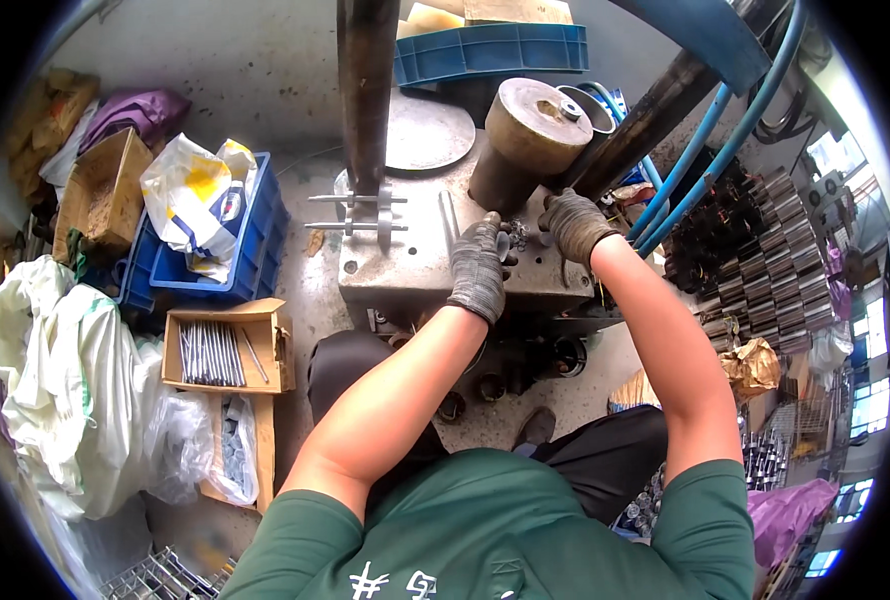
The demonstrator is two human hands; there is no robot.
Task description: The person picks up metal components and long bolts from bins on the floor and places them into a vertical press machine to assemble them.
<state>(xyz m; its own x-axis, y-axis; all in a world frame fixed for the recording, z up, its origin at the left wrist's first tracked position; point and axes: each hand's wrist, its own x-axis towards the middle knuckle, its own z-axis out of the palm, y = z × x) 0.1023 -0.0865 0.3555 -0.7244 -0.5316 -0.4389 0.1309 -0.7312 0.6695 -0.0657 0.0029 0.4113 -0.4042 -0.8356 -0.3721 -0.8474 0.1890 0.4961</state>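
Note:
My left hand (478,268), in a grey work glove, is closed over the metal machine bed (395,268). A small metal cylinder (503,244) shows between its thumb and fingers. To its right my right hand (577,228), gloved too, has its fingers curled together beside the machine's upright column; whatever they grip is hidden. Just beyond both hands stands a thick round metal ram (543,118) with a wide head. Small dark metal bits lie on the bed between the hands. Left of them, a slim metal bar (448,215) lies on the bed.
Thin metal rods (350,228) stick out by the left column (367,100). A cardboard box of rods (283,350) and a blue crate (265,225) with plastic bags stand at left. Blue hoses (700,160) hang at right, before stacked metal tubes (775,260).

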